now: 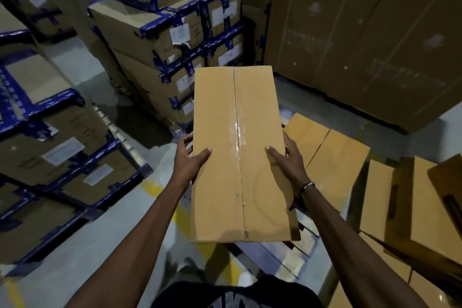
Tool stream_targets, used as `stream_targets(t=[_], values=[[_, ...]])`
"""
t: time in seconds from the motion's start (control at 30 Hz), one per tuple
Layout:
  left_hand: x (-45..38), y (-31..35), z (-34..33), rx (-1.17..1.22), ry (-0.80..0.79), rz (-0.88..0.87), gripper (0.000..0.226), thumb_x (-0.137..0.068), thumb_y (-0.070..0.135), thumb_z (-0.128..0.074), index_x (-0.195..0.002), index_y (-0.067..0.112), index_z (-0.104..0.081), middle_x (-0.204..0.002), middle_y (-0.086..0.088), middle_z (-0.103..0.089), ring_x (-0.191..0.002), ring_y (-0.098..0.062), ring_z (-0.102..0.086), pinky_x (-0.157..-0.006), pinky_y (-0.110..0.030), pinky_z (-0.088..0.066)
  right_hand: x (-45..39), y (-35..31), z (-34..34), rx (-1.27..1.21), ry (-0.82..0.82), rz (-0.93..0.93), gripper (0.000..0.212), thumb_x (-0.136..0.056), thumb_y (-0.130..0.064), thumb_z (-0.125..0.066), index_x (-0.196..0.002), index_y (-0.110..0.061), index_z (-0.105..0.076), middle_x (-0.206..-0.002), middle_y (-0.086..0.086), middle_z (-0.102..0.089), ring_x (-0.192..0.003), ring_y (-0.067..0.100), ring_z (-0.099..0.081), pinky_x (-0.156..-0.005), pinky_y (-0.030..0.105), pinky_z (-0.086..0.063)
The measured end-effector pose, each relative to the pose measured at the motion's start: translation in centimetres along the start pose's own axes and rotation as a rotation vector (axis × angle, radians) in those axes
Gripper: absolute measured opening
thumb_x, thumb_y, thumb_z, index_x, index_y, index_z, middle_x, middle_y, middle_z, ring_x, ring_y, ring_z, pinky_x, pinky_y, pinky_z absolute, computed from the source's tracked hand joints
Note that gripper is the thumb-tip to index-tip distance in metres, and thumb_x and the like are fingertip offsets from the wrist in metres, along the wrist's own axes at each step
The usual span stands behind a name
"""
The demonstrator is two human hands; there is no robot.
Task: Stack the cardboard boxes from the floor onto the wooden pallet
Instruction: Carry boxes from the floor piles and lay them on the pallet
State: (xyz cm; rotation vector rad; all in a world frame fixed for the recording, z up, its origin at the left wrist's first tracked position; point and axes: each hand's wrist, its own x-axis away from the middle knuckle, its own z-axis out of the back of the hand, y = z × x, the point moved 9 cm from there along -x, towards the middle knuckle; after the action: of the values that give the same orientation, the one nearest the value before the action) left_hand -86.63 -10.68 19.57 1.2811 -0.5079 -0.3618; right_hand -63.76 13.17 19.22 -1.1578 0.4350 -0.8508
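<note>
Both forearms are bare from elbow to the hands, with no sleeves showing. Just behind the right hand, the wrist carries a dark beaded bracelet with a few pale beads. Well behind the left hand, a black shirt with a grey print covers the chest.

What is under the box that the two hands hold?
Under the held box, pallet slats and a yellow floor line show at its near edge. Whatever lies directly beneath is covered.
</note>
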Motion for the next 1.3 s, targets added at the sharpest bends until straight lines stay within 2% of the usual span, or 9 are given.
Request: stream_targets(t=[0.13,0.33,0.47,0.6,0.8,1.03,1.13,1.2,1.3], values=[[-5.3,0.0,0.4,-0.006,-0.032,0.008,0.065,-0.086,0.026,-0.085,-0.139,0.032,-0.048,-0.138,0.007,-0.057,-0.125,-0.017,-0.059,-0.092,-0.036,-0.054,-3.1,-0.2,-2.0,-0.040,0.051,-0.043,0.072,-0.094,-0.042,-0.072,-0.156,-0.033,-0.037,-0.155,-0.003,-0.044,-0.130,0.013,-0.045,-0.107,0.034,-0.038],[-15.3,-0.9,2.2,0.012,-0.132,0.044,0.062,-0.086,0.027,-0.084,-0.136,0.036,-0.049,-0.132,0.013,-0.059,-0.123,-0.015,-0.060,-0.096,-0.045,-0.058,-8.1,-0.7,-7.6,-0.115,0.137,-0.134,0.069,-0.094,-0.036,-0.073,-0.154,-0.027,-0.040,-0.150,-0.004,-0.047,-0.128,0.015,-0.046,-0.101,0.032,-0.037],[-22.9,-0.5,2.9,0.000,-0.232,0.034,0.063,-0.090,0.018,-0.081,-0.141,0.031,-0.047,-0.131,0.010,-0.059,-0.124,-0.015,-0.057,-0.081,-0.026,-0.053,-12.0,-1.9,-11.5,-0.107,0.218,-0.183,0.067,-0.096,-0.031,-0.071,-0.155,-0.025,-0.039,-0.150,0.002,-0.047,-0.122,0.012,-0.045,-0.098,0.031,-0.037],[-29.4,-0.1,3.3,-0.014,-0.332,0.055,0.062,-0.093,0.012,-0.077,-0.144,0.029,-0.046,-0.143,0.000,-0.054,-0.129,-0.019,-0.055,-0.077,-0.022,-0.053,-15.1,-3.3,-14.3,-0.088,0.313,-0.260,0.066,-0.095,-0.029,-0.072,-0.154,-0.023,-0.041,-0.149,0.004,-0.048,-0.120,0.010,-0.044,-0.098,0.029,-0.037],[-36.9,1.1,0.4,-0.050,-0.446,0.034,0.056,-0.094,0.006,-0.074,-0.138,0.026,-0.046,-0.130,0.008,-0.052,-0.121,-0.011,-0.052,-0.072,-0.010,-0.046,-19.7,-3.6,-15.5,-0.101,0.414,-0.337,0.065,-0.095,-0.028,-0.073,-0.152,-0.021,-0.044,-0.137,-0.003,-0.049,-0.123,0.015,-0.049,-0.098,0.025,-0.038],[-44.8,-2.6,-7.2,-0.077,-0.533,0.063,0.056,-0.091,0.011,-0.079,-0.129,0.039,-0.050,-0.125,0.019,-0.059,-0.121,-0.009,-0.060,-0.088,-0.031,-0.057,-26.9,1.9,-13.7,-0.137,0.471,-0.387,0.069,-0.096,-0.027,-0.072,-0.156,-0.023,-0.038,-0.152,0.001,-0.044,-0.124,0.007,-0.039,-0.101,0.024,-0.034],[-47.8,-5.6,-11.3,-0.092,-0.553,0.065,0.052,-0.092,0.010,-0.077,-0.120,0.045,-0.052,-0.122,0.026,-0.057,-0.116,0.004,-0.057,-0.085,-0.025,-0.054,-30.2,6.0,-13.1,-0.151,0.492,-0.395,0.068,-0.096,-0.024,-0.072,-0.155,-0.023,-0.039,-0.149,0.000,-0.046,-0.122,0.005,-0.040,-0.094,0.013,-0.034],[-50.0,-8.1,-14.1,-0.113,-0.564,0.070,0.053,-0.092,0.009,-0.077,-0.117,0.048,-0.052,-0.120,0.027,-0.058,-0.110,0.015,-0.055,-0.085,-0.023,-0.052,-32.5,9.2,-12.9,-0.166,0.487,-0.422,0.068,-0.096,-0.023,-0.071,-0.156,-0.022,-0.038,-0.145,-0.003,-0.045,-0.121,0.006,-0.040,-0.096,0.016,-0.034],[-53.7,-12.7,-18.5,-0.132,-0.596,0.068,0.055,-0.089,0.013,-0.081,-0.126,0.043,-0.054,-0.131,0.015,-0.062,-0.125,-0.006,-0.060,-0.096,-0.039,-0.057,-36.1,14.6,-12.5,-0.166,0.480,-0.444,0.068,-0.097,-0.022,-0.071,-0.156,-0.022,-0.038,-0.137,-0.008,-0.044,-0.120,0.006,-0.040,-0.098,0.021,-0.034]])
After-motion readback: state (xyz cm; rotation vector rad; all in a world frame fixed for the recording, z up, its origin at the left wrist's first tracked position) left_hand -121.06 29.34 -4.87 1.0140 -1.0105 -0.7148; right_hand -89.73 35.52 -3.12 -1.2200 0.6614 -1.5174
